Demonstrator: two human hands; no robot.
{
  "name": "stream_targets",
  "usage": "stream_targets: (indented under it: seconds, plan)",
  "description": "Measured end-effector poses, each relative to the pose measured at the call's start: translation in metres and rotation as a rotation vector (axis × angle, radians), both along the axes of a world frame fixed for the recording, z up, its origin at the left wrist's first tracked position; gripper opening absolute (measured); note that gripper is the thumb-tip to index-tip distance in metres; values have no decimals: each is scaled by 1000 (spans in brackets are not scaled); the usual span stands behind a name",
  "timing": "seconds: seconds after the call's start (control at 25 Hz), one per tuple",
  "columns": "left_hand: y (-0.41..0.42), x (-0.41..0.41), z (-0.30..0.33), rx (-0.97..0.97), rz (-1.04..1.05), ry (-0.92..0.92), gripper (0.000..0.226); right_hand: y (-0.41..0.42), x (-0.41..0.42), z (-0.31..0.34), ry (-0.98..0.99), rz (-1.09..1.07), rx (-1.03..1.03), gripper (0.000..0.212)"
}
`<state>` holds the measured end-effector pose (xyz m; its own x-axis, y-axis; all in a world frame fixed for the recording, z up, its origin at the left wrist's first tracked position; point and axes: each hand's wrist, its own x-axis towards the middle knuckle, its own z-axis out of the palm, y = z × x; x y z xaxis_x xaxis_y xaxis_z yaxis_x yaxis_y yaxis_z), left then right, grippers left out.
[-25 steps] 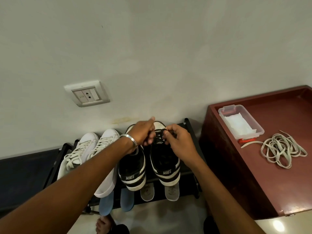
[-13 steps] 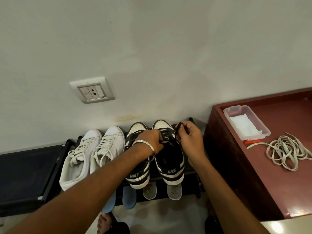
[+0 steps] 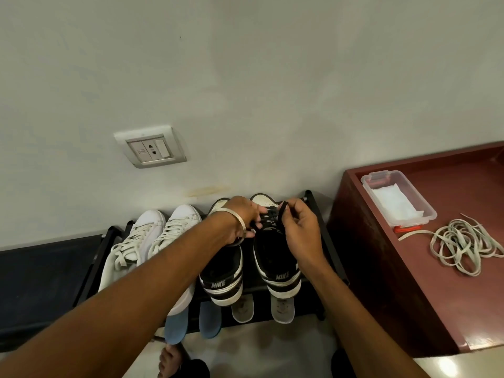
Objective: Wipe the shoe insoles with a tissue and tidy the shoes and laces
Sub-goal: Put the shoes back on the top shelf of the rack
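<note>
Both arms reach forward: left hand (image 3: 242, 219) and right hand (image 3: 300, 227) each pinch the black lace (image 3: 268, 215).

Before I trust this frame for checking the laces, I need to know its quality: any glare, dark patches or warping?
Head view: wide-angle warping bends the wall and the cabinet edges; a glare spot sits on the floor at bottom right; the black laces between the left hand and right hand blend into the dark shoe; focus is sharp.
</note>
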<state>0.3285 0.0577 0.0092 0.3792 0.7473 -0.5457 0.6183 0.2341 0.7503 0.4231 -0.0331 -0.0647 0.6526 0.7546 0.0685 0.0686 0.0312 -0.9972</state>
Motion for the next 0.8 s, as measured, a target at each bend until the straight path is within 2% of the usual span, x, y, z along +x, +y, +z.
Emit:
stream_targets:
  seconds: [0.04, 0.12, 0.28, 0.36, 0.44, 0.56, 0.64, 0.72, 0.8]
  plan:
    - [-1, 0, 6, -151, 112, -111, 26, -1, -1, -2, -23, 24, -12, 13]
    - [2, -1, 13, -302, 218, -221, 25, -4, -3, -3, -118, 97, -58, 11]
    - [6, -5, 27, -203, 62, -153, 18, -7, -4, 0, -490, 253, -157, 28]
    - [-1, -4, 35, -168, -91, -73, 15, -5, -5, 1, -679, 252, -232, 25]
    - [-4, -2, 33, -135, -139, -23, 17, -2, -7, 2, -664, 215, -258, 13]
    - [0, -9, 15, 12, -54, 42, 22, 3, -11, 2, -541, 175, -266, 14]
    - [1, -19, 1, 165, -276, 178, 21, 6, -12, 2, -417, 148, -240, 16]
    - [-5, -24, -8, 238, -482, 251, 16, 7, -11, 3, -318, 124, -196, 17]
    - [-6, -25, -15, 317, -450, 244, 11, 6, -12, 4, -296, 128, -164, 17]
